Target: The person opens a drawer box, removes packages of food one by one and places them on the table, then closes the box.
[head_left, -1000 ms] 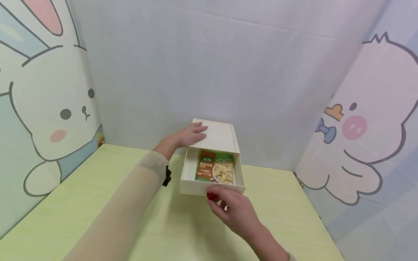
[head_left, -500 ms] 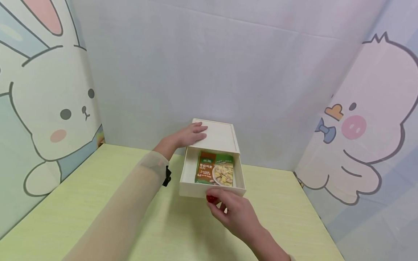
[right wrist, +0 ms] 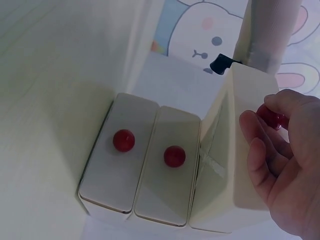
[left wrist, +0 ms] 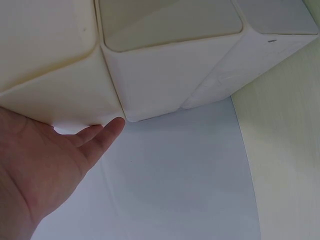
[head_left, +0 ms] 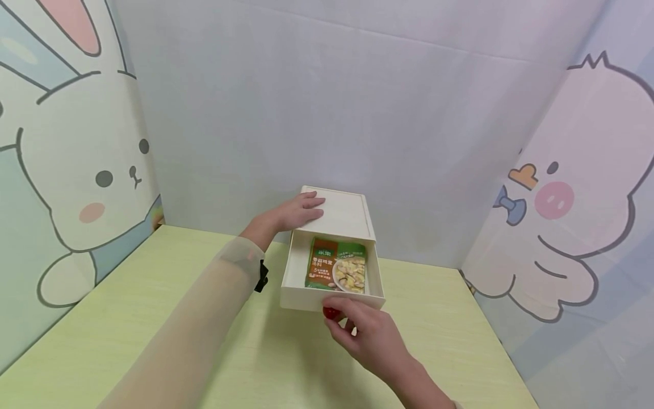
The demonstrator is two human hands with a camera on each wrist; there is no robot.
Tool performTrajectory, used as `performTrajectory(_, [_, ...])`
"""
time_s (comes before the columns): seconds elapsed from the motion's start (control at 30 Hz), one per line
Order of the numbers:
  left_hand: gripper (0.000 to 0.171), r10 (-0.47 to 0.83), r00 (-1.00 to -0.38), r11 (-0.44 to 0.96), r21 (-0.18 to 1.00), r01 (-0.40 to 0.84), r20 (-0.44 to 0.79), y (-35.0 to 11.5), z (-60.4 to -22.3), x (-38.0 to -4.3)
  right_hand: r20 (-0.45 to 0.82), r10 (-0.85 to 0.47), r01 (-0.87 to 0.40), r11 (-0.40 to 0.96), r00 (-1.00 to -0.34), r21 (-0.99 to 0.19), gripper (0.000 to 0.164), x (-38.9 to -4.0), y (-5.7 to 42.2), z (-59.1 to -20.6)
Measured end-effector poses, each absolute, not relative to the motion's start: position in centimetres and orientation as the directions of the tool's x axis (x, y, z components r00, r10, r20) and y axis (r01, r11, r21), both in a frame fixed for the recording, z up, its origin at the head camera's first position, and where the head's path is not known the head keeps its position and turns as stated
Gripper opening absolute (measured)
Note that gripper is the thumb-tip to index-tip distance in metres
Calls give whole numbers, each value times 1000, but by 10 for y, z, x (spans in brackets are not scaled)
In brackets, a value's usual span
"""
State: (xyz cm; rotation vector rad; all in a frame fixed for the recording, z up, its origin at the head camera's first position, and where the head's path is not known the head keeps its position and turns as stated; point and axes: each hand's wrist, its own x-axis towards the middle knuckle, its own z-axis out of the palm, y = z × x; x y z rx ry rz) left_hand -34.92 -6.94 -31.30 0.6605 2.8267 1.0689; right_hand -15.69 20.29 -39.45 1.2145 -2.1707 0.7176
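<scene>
A white drawer cabinet (head_left: 341, 211) stands at the back of the table with its top drawer (head_left: 296, 296) pulled out. Inside the drawer lies a green and brown food packet (head_left: 323, 267) printed with a bowl of food. My right hand (head_left: 375, 335) pinches the drawer's round red knob (right wrist: 270, 116) between thumb and fingers. Spread over the cabinet's top at its left edge, my left hand (head_left: 298, 211) rests with fingers fairly straight. The left wrist view shows this hand (left wrist: 55, 155) against the cabinet's side.
Below the open drawer, two more drawers are closed, each with a red knob (right wrist: 174, 156). A pale green-yellow table (head_left: 429, 329) lies under the cabinet. A light curtain (head_left: 332, 102) hangs right behind it, with cartoon-printed panels on both sides.
The top drawer has slid slightly toward me, along with my right hand on its knob. My left hand has stayed in place on the cabinet.
</scene>
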Motion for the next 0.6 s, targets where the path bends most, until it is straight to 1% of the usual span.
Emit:
performTrajectory(0.2, [65, 405, -909, 667, 650, 365, 95, -70, -313, -349, 650, -603, -866, 464, -462, -186, 45, -153, 204, -389])
performTrajectory(0.3, [65, 402, -911, 671, 647, 362, 92, -69, -314, -349, 664, -599, -871, 461, -448, -172, 42, -150, 206, -381])
performTrajectory(0.47, [64, 398, -912, 662, 658, 360, 100, -69, -314, -350, 728, -567, -897, 416, -384, -150, 29, -154, 209, -354])
performTrajectory(0.53, [64, 397, -912, 656, 664, 359, 101, -69, -313, -350, 752, -550, -907, 394, -362, -148, 28, -160, 209, -342])
performTrajectory(0.6, [64, 399, -912, 653, 668, 358, 98, -68, -313, -350, 763, -532, -904, 398, -367, -157, 30, -166, 209, -332])
